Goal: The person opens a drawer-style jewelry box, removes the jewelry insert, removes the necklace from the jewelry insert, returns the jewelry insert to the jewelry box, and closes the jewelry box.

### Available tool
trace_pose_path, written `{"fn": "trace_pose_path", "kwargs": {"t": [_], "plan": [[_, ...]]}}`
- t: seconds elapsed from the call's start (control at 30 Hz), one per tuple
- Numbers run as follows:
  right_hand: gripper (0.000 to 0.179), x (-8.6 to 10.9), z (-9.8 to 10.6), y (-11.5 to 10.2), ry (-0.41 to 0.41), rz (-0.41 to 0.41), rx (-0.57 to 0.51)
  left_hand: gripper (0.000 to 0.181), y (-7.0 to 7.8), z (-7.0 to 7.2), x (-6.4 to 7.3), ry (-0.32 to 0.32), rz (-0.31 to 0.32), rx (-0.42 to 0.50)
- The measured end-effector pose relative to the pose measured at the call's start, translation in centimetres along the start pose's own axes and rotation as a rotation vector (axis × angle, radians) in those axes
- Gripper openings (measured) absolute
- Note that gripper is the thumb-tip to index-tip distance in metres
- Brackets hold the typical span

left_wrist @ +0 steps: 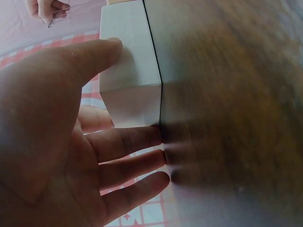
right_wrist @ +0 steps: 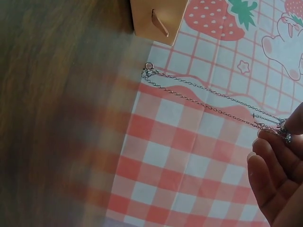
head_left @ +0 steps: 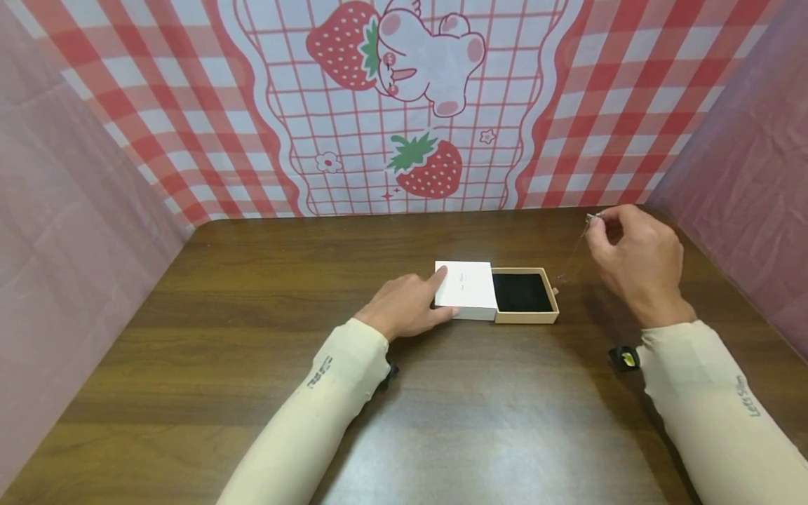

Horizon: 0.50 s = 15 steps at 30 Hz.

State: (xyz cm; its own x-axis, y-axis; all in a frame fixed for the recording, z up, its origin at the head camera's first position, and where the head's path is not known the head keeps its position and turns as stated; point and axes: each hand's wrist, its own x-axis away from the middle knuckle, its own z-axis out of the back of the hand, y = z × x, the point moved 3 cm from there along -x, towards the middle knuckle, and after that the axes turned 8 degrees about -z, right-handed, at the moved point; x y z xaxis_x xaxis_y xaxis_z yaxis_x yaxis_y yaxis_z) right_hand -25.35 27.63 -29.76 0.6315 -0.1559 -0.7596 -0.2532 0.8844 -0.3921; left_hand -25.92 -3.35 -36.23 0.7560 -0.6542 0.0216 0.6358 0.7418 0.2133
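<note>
A small white jewelry box lies on the table, its tan drawer slid out to the right and lined with a black pad. My left hand grips the box's left end. In the left wrist view the thumb lies along the side wall, while the lower fingertips reach the tabletop. Right of the drawer, my right hand pinches a thin silver necklace between thumb and fingers. Its chain hangs in a doubled loop, with a ring clasp at the low end, close to the drawer.
A ribbon pull tab sticks out of the drawer's end. Behind the brown wood table hangs a red-checked cloth with strawberries. Plain pinkish cloths stand at both sides.
</note>
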Motion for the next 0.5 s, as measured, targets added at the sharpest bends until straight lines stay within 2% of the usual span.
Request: {"fn": "trace_pose_path", "kwargs": {"t": [0.5], "plan": [[0.023,-0.03,-0.12,1.01,-0.051,-0.1,0.038,0.08,0.02,-0.05,-0.05,0.01,-0.01,-0.005]]}}
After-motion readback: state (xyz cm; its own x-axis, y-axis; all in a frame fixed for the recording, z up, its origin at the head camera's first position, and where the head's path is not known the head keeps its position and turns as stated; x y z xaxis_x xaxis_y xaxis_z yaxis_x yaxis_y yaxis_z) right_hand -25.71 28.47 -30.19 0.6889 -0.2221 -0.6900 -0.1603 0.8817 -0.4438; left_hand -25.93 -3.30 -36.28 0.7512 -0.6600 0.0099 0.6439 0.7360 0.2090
